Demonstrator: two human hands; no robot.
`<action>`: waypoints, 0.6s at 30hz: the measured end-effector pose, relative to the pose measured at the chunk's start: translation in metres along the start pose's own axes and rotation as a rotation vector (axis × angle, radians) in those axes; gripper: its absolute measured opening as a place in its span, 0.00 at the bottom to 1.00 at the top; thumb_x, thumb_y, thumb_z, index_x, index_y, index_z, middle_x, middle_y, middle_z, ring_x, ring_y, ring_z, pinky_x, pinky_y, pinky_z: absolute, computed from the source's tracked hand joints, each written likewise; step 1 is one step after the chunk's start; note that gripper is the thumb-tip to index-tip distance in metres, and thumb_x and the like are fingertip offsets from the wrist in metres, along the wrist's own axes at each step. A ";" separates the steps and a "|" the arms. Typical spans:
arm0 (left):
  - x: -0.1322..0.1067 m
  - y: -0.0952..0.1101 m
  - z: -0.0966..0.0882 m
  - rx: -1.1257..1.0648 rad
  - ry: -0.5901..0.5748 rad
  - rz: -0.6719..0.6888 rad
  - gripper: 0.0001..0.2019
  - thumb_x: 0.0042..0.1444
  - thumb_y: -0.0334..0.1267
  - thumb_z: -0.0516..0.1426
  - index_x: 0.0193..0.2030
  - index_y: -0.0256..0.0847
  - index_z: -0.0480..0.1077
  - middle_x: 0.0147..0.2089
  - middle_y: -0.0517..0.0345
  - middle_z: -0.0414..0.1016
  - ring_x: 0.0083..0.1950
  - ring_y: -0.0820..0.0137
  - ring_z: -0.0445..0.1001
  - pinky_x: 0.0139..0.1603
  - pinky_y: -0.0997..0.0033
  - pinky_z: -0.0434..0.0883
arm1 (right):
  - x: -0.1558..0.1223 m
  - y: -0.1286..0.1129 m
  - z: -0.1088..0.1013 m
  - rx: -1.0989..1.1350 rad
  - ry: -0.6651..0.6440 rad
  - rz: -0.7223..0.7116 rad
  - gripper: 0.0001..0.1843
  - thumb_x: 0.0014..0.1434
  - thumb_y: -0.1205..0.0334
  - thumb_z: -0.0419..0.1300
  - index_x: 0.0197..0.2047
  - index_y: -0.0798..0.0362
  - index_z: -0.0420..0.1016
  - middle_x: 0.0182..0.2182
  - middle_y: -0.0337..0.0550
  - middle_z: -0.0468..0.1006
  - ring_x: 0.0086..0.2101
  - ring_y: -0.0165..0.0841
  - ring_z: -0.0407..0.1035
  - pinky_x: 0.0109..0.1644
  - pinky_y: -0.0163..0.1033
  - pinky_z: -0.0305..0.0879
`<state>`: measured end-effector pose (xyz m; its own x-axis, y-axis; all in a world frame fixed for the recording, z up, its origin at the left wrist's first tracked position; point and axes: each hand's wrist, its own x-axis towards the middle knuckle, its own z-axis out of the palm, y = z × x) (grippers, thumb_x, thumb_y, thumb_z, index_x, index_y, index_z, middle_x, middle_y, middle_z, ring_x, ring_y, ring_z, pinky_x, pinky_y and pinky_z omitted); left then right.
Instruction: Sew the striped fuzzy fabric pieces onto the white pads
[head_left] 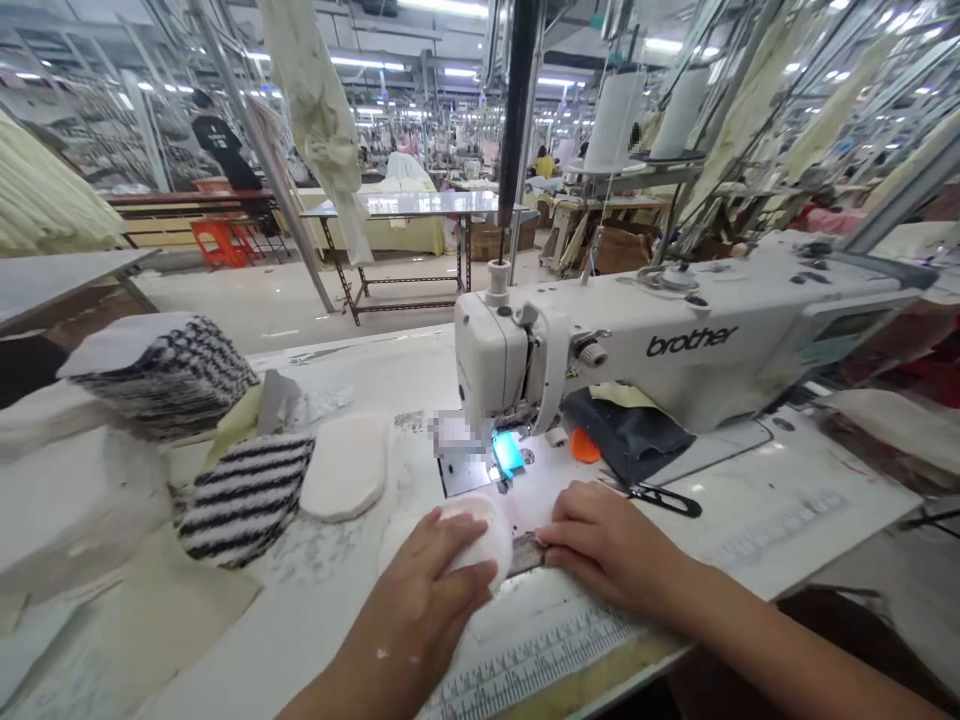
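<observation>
My left hand (435, 575) lay palm down, fingers spread flat, pointing up and right. Left forearm (360, 670) came in from the bottom edge. Right hand (600, 545) sat just beside it, palm down, knuckles raised, fingers curled leftward; pinch unclear. Right forearm (750, 640) ran off bottom right. Both bare.

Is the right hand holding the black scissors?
No, the right hand lies flat on the table, and the scissors lie untouched beside it.

A striped pad (244, 495) lies beside a white pad (346, 465); a striped stack (176, 375) stands behind them. Black snips (664, 498) rest near dark cloth (626, 430) and an orange piece (585, 447). An orange stool (217, 243) stands far back.
</observation>
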<state>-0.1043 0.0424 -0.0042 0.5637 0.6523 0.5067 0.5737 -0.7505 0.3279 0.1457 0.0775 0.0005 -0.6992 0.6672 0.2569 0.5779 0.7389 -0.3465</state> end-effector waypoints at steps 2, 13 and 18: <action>-0.006 -0.001 -0.013 0.024 0.032 -0.106 0.10 0.62 0.33 0.48 0.44 0.43 0.69 0.51 0.52 0.69 0.52 0.64 0.67 0.56 0.58 0.64 | -0.009 -0.004 0.001 0.058 0.025 0.049 0.09 0.63 0.63 0.53 0.40 0.53 0.74 0.32 0.45 0.70 0.33 0.34 0.59 0.37 0.39 0.52; -0.013 -0.003 -0.030 0.035 -0.075 -0.719 0.12 0.59 0.46 0.48 0.31 0.42 0.64 0.30 0.59 0.66 0.30 0.67 0.68 0.31 0.69 0.65 | -0.016 -0.057 0.004 0.429 0.177 0.079 0.13 0.62 0.68 0.49 0.48 0.53 0.68 0.34 0.44 0.73 0.36 0.34 0.64 0.40 0.39 0.60; 0.000 0.057 -0.009 -0.602 0.251 -0.510 0.20 0.57 0.58 0.49 0.31 0.41 0.63 0.29 0.60 0.63 0.30 0.71 0.63 0.32 0.73 0.63 | 0.006 -0.091 0.011 0.791 0.280 0.322 0.14 0.51 0.55 0.63 0.37 0.53 0.66 0.32 0.39 0.71 0.32 0.33 0.65 0.36 0.34 0.62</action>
<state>-0.0767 -0.0014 0.0217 0.1304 0.9384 0.3199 0.2665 -0.3439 0.9004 0.0844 0.0128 0.0235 -0.3654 0.9057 0.2149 0.1971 0.3009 -0.9331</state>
